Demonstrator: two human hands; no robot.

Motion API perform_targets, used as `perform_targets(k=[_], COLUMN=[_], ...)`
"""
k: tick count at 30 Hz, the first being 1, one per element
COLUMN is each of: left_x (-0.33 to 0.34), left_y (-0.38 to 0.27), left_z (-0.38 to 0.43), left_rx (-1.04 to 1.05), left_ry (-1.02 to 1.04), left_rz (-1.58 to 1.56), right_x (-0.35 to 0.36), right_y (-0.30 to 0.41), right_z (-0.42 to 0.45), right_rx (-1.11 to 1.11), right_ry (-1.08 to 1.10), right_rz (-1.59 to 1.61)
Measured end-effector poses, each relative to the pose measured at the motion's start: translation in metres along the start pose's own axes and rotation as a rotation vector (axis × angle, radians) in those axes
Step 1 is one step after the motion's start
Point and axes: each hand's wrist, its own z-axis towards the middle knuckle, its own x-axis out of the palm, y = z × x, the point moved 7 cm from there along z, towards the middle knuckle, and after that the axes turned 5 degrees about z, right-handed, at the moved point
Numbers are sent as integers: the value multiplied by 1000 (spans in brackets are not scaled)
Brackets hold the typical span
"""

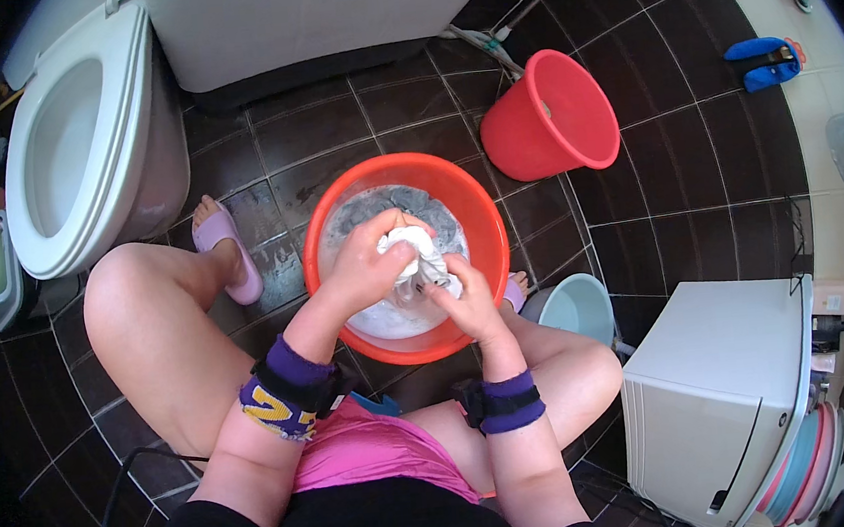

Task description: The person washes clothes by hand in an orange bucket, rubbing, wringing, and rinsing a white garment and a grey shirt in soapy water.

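A white wet cloth (421, 256) is bunched between both hands above a round orange plastic basin (493, 257). My left hand (369, 260) grips its upper left part, fingers curled round it. My right hand (470, 297) pinches the lower right part of the same cloth. Below the hands, soapy water with white suds (390, 325) fills the bottom of the basin, and a grey cloth (424, 207) lies soaking at its far side. The basin stands on the floor between my legs.
A red bucket (509, 135) stands tilted in view beyond the basin at the right. A pale blue bucket (584, 306) is beside my right knee. A white toilet (149, 152) is at the left, a white cabinet (721, 328) at the right. Dark floor tiles (272, 269) look wet near the left slipper.
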Motion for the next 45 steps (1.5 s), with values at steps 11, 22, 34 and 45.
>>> perform_targets(k=[11, 22, 34, 45], left_x=[-20, -51, 2, 47], left_y=[-46, -49, 146, 144], left_z=[-9, -2, -5, -29], left_rx=[211, 226, -511, -684], left_ry=[-13, -253, -247, -500], left_rz=[-567, -515, -750, -627], right_x=[-18, -51, -23, 24], right_y=[10, 59, -41, 43], right_z=[14, -5, 19, 17], right_rx=[-218, -146, 110, -215], right_ry=[-47, -192, -412, -590], right_rz=[-183, 421, 520, -261])
